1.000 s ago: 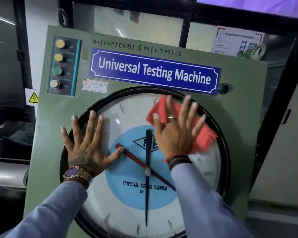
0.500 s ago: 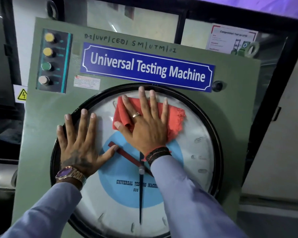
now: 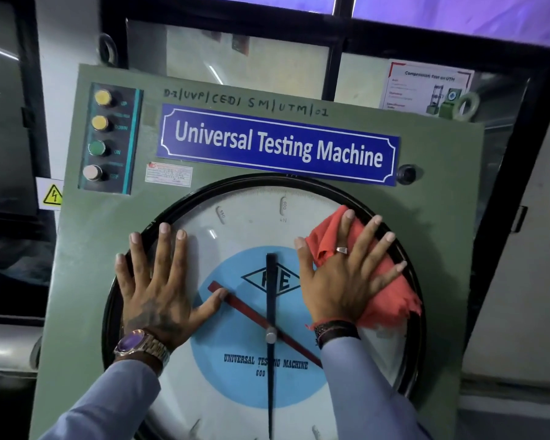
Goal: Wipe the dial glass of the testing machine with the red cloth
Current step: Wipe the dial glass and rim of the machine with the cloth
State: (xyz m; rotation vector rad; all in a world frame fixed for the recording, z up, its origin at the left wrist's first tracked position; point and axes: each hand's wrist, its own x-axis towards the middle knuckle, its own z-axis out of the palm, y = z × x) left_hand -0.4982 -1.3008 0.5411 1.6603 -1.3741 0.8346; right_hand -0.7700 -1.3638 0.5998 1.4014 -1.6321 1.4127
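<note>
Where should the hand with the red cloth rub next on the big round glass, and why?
Probably down along the right edge. The right hand presses the red cloth flat on the upper right of the dial glass, by the black rim. The left hand lies flat on the glass at the left. The lower part of the glass lies just below the cloth.

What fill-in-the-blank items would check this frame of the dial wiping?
1. The right hand presses a ____ cloth on the dial glass.
2. The left hand lies ____ on the glass, holding nothing.
3. The black pointer points straight ____.
4. The button panel has ____ buttons.

Missing: red; flat; up; four
</note>
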